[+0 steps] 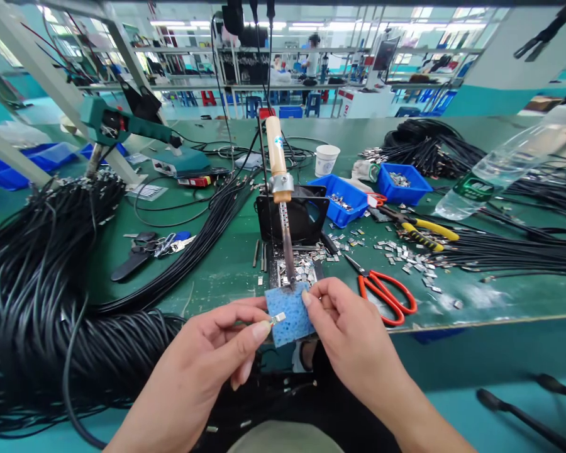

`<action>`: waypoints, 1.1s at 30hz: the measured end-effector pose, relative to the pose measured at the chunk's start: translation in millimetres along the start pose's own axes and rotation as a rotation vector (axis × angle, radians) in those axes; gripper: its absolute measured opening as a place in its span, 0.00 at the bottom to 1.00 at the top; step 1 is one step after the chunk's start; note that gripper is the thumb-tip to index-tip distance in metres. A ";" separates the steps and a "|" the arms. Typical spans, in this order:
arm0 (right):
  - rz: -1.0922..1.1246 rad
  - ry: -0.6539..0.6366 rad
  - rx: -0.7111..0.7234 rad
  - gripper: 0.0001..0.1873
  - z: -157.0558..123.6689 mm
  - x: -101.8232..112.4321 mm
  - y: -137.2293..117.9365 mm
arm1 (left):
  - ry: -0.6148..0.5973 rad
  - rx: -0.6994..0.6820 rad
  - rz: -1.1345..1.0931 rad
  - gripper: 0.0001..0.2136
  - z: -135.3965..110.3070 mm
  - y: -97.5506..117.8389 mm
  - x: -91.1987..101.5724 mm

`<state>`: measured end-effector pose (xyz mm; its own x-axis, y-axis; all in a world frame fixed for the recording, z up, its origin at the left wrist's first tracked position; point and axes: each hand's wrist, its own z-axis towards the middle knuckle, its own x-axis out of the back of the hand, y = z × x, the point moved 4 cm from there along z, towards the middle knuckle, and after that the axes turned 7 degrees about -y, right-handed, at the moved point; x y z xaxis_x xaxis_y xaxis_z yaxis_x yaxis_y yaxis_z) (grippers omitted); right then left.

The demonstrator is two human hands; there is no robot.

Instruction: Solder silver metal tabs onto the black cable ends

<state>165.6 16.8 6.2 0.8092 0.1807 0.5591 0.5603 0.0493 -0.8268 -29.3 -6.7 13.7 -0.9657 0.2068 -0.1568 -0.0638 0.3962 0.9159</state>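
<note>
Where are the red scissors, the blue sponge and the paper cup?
red scissors (390,301): head view, on the red handle loops.
blue sponge (290,321): head view, on the middle of its flat face.
paper cup (326,161): head view, on its white side wall.

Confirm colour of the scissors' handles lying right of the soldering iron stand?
Red-orange handles on the metal scissors, clearest in the head view, lying on the green bench mat.

At frame centre I saw a porous, matt blue sponge pad (290,321), and against it a small shiny metal clip (278,318). The soldering iron (280,189) above had a smooth pale wooden handle and a dull perforated metal barrel. On the left, the black cable bundle (42,283) looked like rubbery, semi-gloss plastic. The green bench mat (226,270) was matt, the orange-handled scissors (382,292) glossy plastic.
</note>
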 end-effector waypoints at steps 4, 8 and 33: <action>-0.048 0.058 0.035 0.10 -10.6 4.4 -4.3 | 0.008 -0.004 0.032 0.08 -5.6 1.6 -3.6; -0.095 0.078 0.052 0.10 -17.0 6.7 -2.6 | 0.006 -0.002 0.039 0.09 -6.7 -9.0 -6.3; 0.151 -0.100 0.074 0.08 -32.2 24.3 15.8 | -0.125 0.093 -0.005 0.13 21.7 -22.6 -15.5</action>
<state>199.8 -9.7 8.7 0.8592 0.2883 0.4228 0.4167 0.0853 -0.9050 -7.4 0.6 -12.6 -0.9261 0.3124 -0.2115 -0.0395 0.4772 0.8779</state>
